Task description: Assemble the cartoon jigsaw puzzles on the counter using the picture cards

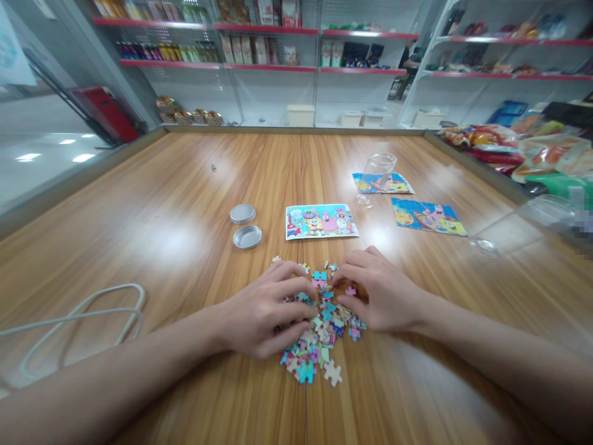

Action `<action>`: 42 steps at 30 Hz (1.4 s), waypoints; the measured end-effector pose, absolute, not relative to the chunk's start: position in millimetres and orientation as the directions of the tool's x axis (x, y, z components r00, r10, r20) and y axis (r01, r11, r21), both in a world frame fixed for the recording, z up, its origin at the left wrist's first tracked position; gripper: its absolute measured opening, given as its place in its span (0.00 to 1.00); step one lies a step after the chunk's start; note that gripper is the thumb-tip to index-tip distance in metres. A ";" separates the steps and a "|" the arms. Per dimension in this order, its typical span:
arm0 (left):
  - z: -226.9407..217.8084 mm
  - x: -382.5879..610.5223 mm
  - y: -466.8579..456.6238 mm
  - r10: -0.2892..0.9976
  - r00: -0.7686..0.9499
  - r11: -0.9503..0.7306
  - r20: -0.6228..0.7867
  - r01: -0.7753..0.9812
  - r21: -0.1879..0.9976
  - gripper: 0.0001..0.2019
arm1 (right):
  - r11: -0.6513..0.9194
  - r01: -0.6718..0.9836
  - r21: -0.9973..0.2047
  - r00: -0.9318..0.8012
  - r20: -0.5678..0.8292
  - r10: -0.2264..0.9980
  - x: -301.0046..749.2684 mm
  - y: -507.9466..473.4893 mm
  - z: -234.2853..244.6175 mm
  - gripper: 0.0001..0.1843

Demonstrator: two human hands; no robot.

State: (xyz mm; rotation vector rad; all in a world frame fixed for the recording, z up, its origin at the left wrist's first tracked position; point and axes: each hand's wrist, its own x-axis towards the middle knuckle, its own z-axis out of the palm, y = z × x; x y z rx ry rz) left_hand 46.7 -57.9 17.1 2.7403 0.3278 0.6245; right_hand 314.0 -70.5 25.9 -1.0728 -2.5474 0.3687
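A heap of small colourful puzzle pieces [319,337] lies on the wooden table [162,235] in front of me. My left hand [264,312] rests on the heap's left side, fingers curled over the pieces. My right hand [375,296] rests on the right side, fingers bent and touching pieces near the top of the heap. Neither hand lifts a piece that I can make out. A cartoon reference picture [321,221] lies just beyond the heap.
Two round metal lids [246,236] sit left of the picture. Two more cartoon pictures [428,216] and a clear plastic jar [378,170] lie at the right. A white cable [83,318] loops at the left. Snack bags [532,148] crowd the right edge; shelves stand behind.
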 end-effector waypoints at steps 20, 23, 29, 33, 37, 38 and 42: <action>15.8 48.4 -56.2 0.263 0.910 -0.922 0.320 0.139 0.362 0.18 | 0.693 0.630 -0.351 -0.687 0.163 0.708 309.7 -64.7 21.1 0.06; 16.1 48.6 -55.9 0.275 0.904 -0.920 0.328 0.148 0.363 0.19 | 0.676 0.640 -0.366 -0.665 0.177 0.725 312.3 -63.1 18.8 0.08; 15.4 47.8 -55.8 0.277 0.903 -0.932 0.328 0.169 0.321 0.22 | 0.700 0.614 -0.366 -0.680 0.205 0.704 314.0 -60.2 16.9 0.09; 13.2 47.4 -55.7 0.267 0.907 -0.938 0.327 0.166 0.306 0.23 | 0.681 0.604 -0.413 -0.667 0.205 0.716 313.8 -59.7 16.8 0.09; 12.7 46.8 -56.4 0.294 0.902 -0.931 0.318 0.194 0.309 0.23 | 0.637 0.610 -0.472 -0.640 0.182 0.747 315.7 -59.1 17.2 0.10; 12.6 46.5 -56.5 0.299 0.900 -0.930 0.317 0.200 0.310 0.23 | 0.624 0.608 -0.490 -0.630 0.180 0.755 316.2 -58.7 17.0 0.10; 11.9 45.5 -56.1 0.316 0.892 -0.926 0.322 0.216 0.311 0.23 | 0.538 0.575 -0.616 -0.583 0.151 0.798 317.9 -56.2 14.3 0.08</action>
